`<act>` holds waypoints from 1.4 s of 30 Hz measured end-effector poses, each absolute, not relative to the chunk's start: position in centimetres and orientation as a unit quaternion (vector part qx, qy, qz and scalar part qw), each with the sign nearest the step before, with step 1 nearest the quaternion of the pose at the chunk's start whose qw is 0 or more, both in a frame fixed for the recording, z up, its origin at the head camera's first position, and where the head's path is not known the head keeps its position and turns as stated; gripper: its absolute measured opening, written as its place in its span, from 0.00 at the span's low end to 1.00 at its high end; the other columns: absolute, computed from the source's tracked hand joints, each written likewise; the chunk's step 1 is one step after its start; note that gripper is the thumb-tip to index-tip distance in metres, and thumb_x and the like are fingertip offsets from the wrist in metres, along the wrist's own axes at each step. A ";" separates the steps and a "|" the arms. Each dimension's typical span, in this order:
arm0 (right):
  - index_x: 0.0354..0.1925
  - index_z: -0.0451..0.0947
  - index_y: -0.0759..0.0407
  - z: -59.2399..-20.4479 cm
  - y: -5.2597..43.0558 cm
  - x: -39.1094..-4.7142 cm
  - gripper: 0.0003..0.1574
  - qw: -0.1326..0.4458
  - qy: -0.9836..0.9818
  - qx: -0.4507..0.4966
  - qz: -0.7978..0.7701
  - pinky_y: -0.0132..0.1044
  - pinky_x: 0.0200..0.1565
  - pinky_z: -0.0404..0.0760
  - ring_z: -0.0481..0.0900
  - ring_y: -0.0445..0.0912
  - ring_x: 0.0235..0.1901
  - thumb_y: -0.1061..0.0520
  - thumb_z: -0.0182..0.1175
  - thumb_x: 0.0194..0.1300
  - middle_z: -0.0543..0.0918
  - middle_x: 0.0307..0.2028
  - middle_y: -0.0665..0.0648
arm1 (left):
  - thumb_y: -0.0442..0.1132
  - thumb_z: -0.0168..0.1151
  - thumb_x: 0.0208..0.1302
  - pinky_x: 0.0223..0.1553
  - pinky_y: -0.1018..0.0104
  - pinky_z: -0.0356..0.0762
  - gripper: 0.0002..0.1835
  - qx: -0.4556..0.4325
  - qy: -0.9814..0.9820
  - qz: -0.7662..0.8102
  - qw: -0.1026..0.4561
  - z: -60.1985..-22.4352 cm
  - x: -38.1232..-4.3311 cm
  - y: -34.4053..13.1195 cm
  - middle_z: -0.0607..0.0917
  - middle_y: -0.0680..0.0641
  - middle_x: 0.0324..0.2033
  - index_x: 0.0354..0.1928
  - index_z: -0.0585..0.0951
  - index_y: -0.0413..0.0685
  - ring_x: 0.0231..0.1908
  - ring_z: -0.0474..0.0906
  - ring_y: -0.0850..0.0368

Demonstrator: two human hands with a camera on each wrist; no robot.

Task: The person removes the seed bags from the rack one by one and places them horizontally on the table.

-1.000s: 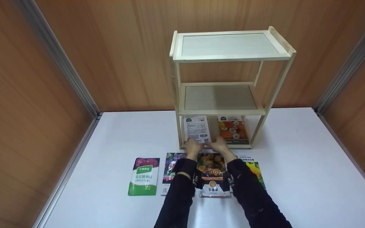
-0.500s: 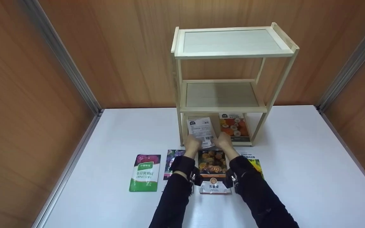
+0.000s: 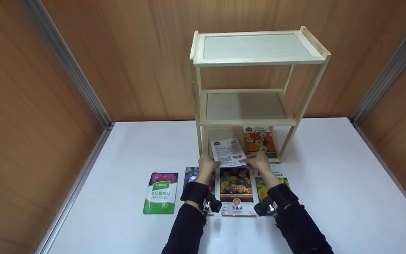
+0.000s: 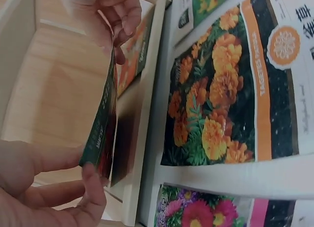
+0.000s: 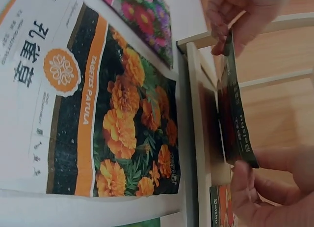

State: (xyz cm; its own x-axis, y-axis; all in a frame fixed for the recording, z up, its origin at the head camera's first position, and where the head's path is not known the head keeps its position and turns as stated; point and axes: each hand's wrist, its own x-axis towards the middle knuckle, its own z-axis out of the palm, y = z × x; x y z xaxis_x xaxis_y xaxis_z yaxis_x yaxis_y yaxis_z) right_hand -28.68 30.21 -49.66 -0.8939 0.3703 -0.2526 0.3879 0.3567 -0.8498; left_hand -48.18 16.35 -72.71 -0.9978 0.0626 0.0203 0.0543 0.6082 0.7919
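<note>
A seed packet (image 3: 228, 152), printed white back up, is held at the front of the rack's lowest shelf (image 3: 224, 134). My left hand (image 3: 208, 164) pinches its front left corner between thumb and fingers. At the front right corner, my right hand (image 3: 258, 161) pinches the same packet. Both wrist views show the packet's dark front edge raised above the shelf's front rail, its picture side facing down. An orange-flowered seed packet (image 3: 260, 143) lies on the shelf to the right. Just below the hands, a marigold seed packet (image 3: 236, 192) lies on the white table.
On the table (image 3: 93, 211) are a green-and-white packet (image 3: 160, 194) at left, a purple-flowered packet (image 3: 191, 175) partly under the left arm, and a yellow-flowered packet (image 3: 262, 192) partly under the right. The wooden rack's middle shelf (image 3: 245, 106) and top shelf (image 3: 256, 47) overhang the lowest one.
The packet, earlier flat on the lowest shelf, has come forward and turned slightly, its front edge now lifted. My hands have moved apart to its two front corners.
</note>
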 end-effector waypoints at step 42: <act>0.45 0.68 0.74 -51.2 29.1 -16.1 0.21 -0.048 0.697 0.220 -0.681 0.32 0.26 0.78 0.77 0.48 0.23 0.67 0.60 0.53 0.81 0.29 0.62 | 0.22 0.59 0.49 0.23 0.63 0.78 0.08 0.064 0.690 0.719 0.059 -49.3 -22.0 10.9 0.81 0.36 0.23 0.33 0.77 0.22 0.23 0.80 0.48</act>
